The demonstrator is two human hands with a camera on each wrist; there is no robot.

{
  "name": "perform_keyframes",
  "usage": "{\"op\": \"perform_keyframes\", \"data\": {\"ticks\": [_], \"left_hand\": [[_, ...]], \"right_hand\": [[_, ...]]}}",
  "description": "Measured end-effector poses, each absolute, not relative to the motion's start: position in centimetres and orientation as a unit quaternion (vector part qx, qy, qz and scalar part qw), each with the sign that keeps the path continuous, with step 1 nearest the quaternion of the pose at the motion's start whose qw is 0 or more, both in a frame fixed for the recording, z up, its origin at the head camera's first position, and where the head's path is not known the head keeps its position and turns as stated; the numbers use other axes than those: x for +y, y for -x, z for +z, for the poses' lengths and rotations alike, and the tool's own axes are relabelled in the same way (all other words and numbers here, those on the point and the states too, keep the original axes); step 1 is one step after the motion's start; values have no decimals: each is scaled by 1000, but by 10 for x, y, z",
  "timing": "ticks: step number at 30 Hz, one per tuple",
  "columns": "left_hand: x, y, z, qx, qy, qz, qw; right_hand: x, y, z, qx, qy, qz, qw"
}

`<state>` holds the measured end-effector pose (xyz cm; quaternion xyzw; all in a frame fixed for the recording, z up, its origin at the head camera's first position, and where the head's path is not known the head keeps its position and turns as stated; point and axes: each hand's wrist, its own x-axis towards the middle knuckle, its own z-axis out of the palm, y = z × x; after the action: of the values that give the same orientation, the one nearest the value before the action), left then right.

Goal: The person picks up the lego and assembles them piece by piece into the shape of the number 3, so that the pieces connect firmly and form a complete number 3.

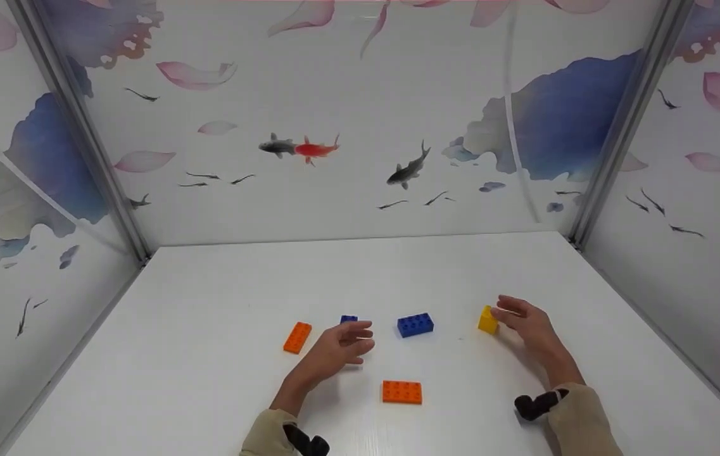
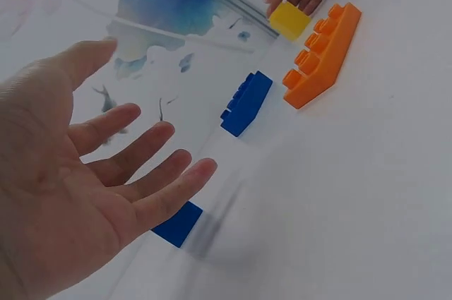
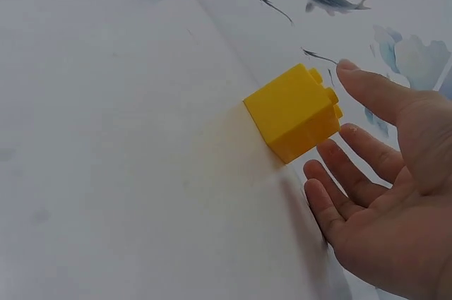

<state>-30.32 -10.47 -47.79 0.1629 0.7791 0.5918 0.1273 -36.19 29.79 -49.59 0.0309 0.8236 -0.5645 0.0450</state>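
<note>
My right hand (image 1: 527, 326) is beside a small yellow toy brick (image 1: 487, 320) on the white table. In the right wrist view its thumb and fingers are spread around the studded side of the yellow brick (image 3: 293, 113), not closed on it. My left hand (image 1: 339, 348) hovers over the table with fingers apart and nothing held, its palm showing in the left wrist view. Behind it is a blue brick (image 1: 349, 319), partly hidden by the fingers. Between the hands sits another blue brick (image 1: 415, 325) with studs up.
One flat orange brick (image 1: 297, 337) lies left of my left hand. A second orange brick (image 1: 402, 392) lies near the front, between my forearms. White panels (image 1: 347, 209) printed with fish and petals wall in the table (image 1: 208, 392) at the back and sides.
</note>
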Motion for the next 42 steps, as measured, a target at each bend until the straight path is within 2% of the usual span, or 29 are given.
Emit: {"op": "perform_keyframes", "data": {"ticks": [9,14,29,42], "left_hand": [[-96,301,-480,757,-150,603,203],[-88,298,-482,756,-142,597,229],[-80,294,-488,800,-136,543,216],[-76,291,-488,803,-114,541,224]], "right_hand": [[294,362,-493,835,-33,-547,45],[291,362,-493,849,-35,-526,38],[285,357,-490,870,-35,-491,7],[269,356,-461,863,-2,-505,-33]]}}
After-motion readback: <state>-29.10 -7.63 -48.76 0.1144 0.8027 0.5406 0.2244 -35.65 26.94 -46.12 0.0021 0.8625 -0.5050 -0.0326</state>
